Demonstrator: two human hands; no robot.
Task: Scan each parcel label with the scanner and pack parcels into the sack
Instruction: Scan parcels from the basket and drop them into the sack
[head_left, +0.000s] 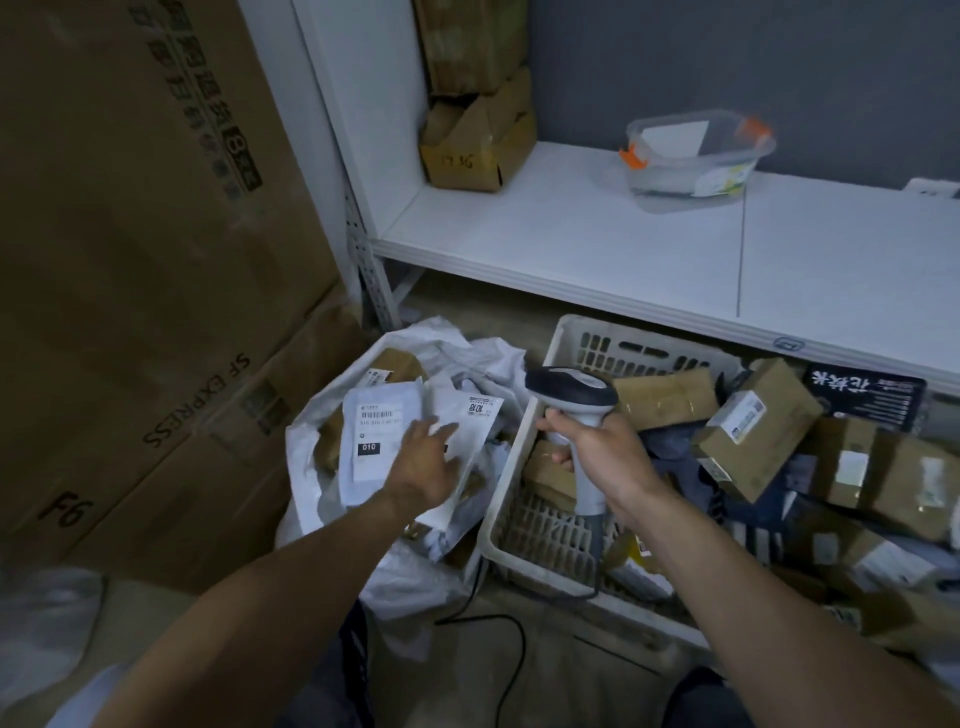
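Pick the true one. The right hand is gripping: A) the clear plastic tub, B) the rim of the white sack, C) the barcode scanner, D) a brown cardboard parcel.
C: the right hand is wrapped round the handle of the barcode scanner, held over the white crate.

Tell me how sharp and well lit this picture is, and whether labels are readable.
Head view: dim, even light, no glare; left hand motion-blurred over the white mailer, whose 010 tag reads but small print smears; scanner in the right hand sharper; floor under the shelf in shadow.
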